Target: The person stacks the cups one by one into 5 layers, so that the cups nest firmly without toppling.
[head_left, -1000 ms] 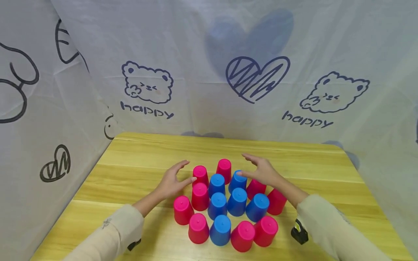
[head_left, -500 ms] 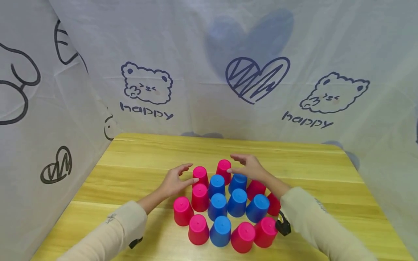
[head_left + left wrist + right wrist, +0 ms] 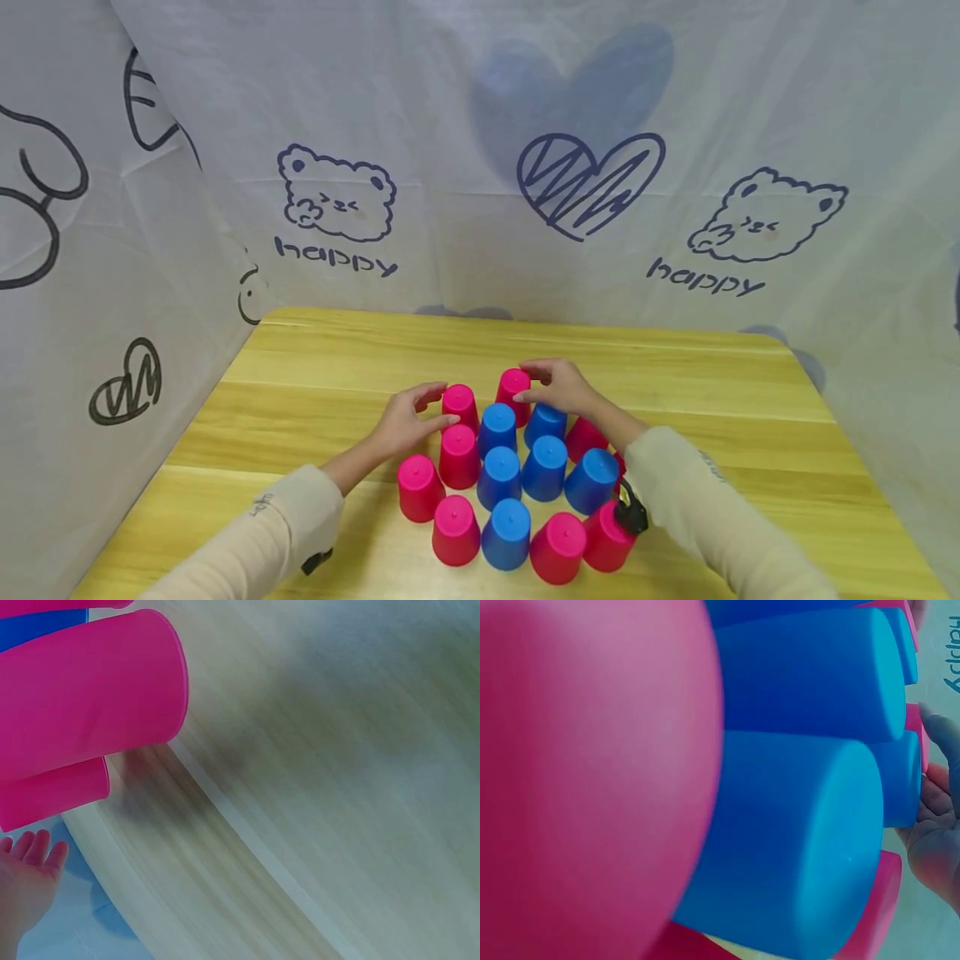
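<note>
Upside-down pink and blue cups stand in a cluster on the wooden table. In the head view my left hand (image 3: 407,421) is beside the back-left pink cup (image 3: 460,401), thumb in front and fingers near its far side. My right hand (image 3: 564,390) reaches around the rearmost pink cup (image 3: 511,386), thumb before it and fingertips at its back edge. The left wrist view shows the left hand (image 3: 28,881) with straight fingers below the pink cups. In the right wrist view the right hand (image 3: 936,844) lies past a blue cup (image 3: 898,784); firm contact cannot be made out.
Blue cups (image 3: 544,468) fill the middle of the cluster, with more pink cups (image 3: 558,547) at the front and sides. A white cloth (image 3: 465,100) with bear and heart drawings hangs behind the table (image 3: 337,350). Beige sleeves (image 3: 712,517) cover both forearms.
My right hand has moved left, from above a blue cup to the rearmost pink cup. My left hand has shifted slightly right, closer to the back-left pink cup. The cups have stayed put.
</note>
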The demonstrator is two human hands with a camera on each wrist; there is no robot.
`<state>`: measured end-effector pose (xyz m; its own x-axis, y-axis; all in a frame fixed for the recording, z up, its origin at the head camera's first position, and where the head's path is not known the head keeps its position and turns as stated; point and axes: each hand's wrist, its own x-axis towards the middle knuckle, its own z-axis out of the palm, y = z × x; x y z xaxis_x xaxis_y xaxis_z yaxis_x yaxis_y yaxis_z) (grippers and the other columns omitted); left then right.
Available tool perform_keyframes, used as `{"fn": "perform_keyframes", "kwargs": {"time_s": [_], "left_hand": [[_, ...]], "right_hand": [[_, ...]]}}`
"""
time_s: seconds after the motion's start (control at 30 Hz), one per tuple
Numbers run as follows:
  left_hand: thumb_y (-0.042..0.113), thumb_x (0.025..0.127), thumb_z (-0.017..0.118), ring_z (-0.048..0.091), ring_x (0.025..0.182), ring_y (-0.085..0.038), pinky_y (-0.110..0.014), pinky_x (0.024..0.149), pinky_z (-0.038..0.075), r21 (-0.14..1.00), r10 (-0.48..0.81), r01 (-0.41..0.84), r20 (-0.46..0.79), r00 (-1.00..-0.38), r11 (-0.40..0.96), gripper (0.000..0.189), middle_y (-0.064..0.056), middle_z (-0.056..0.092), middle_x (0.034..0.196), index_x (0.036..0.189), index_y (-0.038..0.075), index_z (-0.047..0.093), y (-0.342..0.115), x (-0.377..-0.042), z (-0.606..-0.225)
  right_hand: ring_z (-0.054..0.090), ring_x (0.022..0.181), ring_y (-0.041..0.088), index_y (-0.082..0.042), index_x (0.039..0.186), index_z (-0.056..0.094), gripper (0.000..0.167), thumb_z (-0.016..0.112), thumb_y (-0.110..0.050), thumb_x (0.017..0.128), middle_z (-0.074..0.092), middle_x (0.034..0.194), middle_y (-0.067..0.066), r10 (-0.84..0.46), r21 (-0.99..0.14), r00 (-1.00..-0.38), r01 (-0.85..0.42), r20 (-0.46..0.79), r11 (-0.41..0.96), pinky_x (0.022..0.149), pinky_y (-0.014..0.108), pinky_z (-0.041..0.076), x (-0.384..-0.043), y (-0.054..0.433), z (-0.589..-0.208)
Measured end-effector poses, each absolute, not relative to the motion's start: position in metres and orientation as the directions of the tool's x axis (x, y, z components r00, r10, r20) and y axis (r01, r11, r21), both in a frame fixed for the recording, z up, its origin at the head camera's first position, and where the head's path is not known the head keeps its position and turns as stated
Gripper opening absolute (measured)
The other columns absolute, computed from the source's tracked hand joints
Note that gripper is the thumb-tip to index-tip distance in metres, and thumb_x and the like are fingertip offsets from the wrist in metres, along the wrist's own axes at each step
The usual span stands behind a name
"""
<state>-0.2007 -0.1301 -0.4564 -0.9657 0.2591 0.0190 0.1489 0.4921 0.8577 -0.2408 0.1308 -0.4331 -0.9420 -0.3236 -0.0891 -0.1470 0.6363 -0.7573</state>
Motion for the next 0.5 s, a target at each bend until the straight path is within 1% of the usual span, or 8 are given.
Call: {"fn": "perform_keyframes", "kwargs": {"time_s": [0.2, 0.5], "left_hand": [[0.018, 0.080, 0.072, 0.055, 0.116, -0.031, -0.045, 0.098, 0.046, 0.865, 0.256, 0.133, 0.005, -0.967, 0.485, 0.054, -0.013, 0.059, 0.125, 0.128, 0.004, 0.053, -0.1261, -0.2019, -0.4542], [0.013, 0.079, 0.072, 0.055, 0.116, -0.034, -0.046, 0.097, 0.046, 0.873, 0.244, 0.118, -0.001, -0.970, 0.474, 0.055, -0.015, 0.059, 0.126, 0.129, 0.002, 0.051, -0.1199, -0.2062, -0.4559]], "right_hand": [[0.057, 0.112, 0.037, 0.001, 0.127, 0.053, 0.052, 0.071, -0.016, 0.082, 0.060, 0.121, 0.020, -0.321, -0.749, -0.944, -0.158, -0.076, 0.643, 0.089, 0.044, 0.052, -0.2427, 0.1283, -0.4349], [0.059, 0.110, 0.035, 0.000, 0.126, 0.054, 0.051, 0.072, -0.016, 0.081, 0.062, 0.119, 0.019, -0.292, -0.750, -0.954, -0.140, -0.074, 0.646, 0.088, 0.042, 0.053, -0.2434, 0.1247, -0.4386]]}}
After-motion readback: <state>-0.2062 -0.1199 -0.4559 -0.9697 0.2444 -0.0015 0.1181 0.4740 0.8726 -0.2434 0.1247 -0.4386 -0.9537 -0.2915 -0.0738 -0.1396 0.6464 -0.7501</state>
